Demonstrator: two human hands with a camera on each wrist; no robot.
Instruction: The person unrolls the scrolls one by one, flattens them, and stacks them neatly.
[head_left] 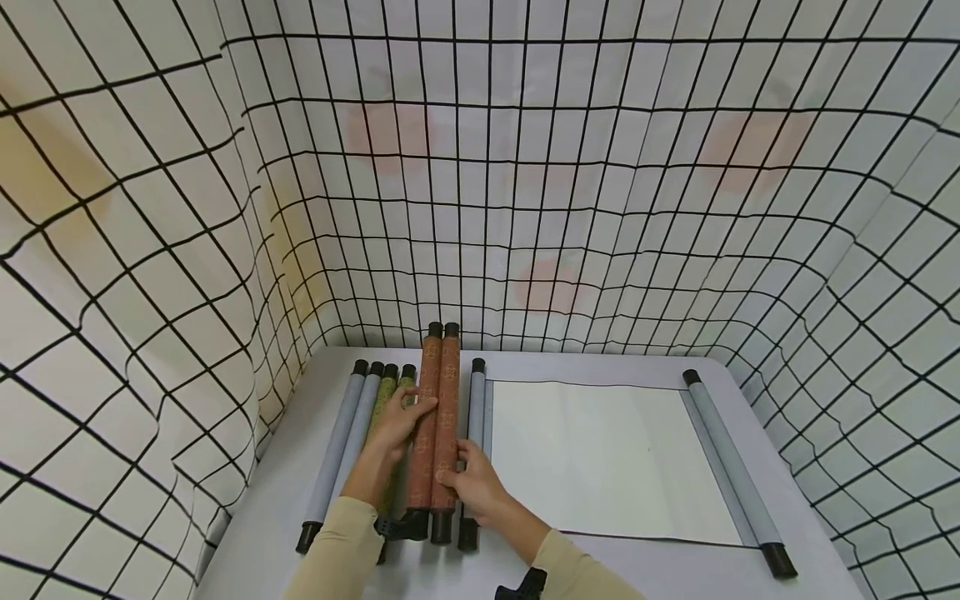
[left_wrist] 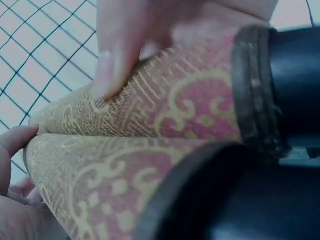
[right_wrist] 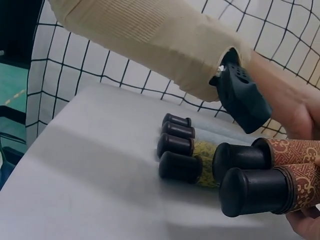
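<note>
Two red scrolls with gold patterning and black end knobs lie side by side, held up over the table. My left hand grips the left one, its thumb over the top. Lower down, my right hand holds the right one from its outer side. Close up in the left wrist view, the red scrolls press together along their length. Their knobs stick out toward the camera in the right wrist view, with the red cloth behind them.
Left of my hands lie two grey-blue scrolls and two yellow-green scrolls. To the right, a scroll of white paper is spread between its grey-blue rolled ends. Black netting surrounds the white table.
</note>
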